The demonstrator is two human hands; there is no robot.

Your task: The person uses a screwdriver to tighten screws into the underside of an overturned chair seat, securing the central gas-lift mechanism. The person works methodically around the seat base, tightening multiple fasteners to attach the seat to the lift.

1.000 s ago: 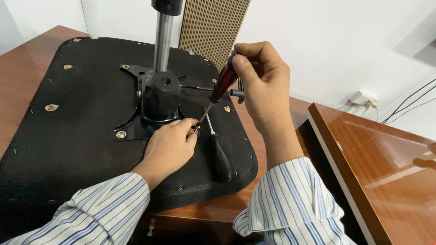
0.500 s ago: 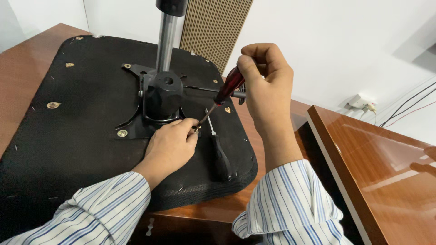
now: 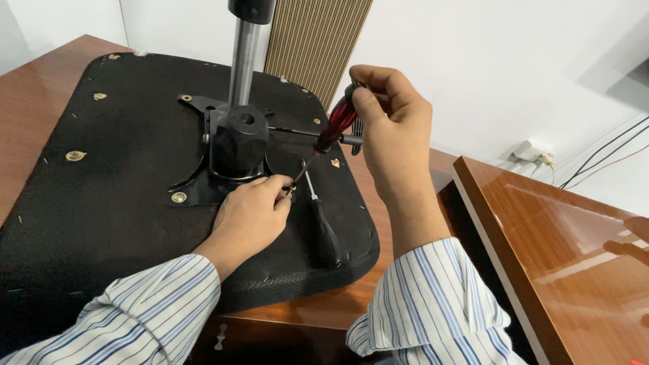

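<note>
A large black upholstered seat base (image 3: 101, 203) lies upside down on a brown wooden table (image 3: 40, 88), its underside facing up so the fittings can be reached. Bolted near its middle is a black metal plate (image 3: 196, 182) carrying a black hub (image 3: 238, 138), from which a chrome post (image 3: 243, 61) rises straight out of view. Brass screws (image 3: 179, 197) dot the underside. To the right, apart from the table, stands a glossy wooden panel (image 3: 561, 243); behind it are a ribbed tan panel (image 3: 318, 40) and a white wall with cables (image 3: 602, 162). The person wears striped sleeves (image 3: 419, 304). The right hand (image 3: 392, 128) is closed around the red handle of a screwdriver (image 3: 336, 122), held high and tilted so the shaft slants down and left toward the plate's edge. The left hand (image 3: 253, 216) rests on the seat beside the plate, fingertips pinched together at the screwdriver's tip, apparently steadying it or a small fastener too small to make out. A second, black-handled screwdriver (image 3: 323, 226) lies loose on the seat just right of the left hand, within easy reach. No containers are visible.
</note>
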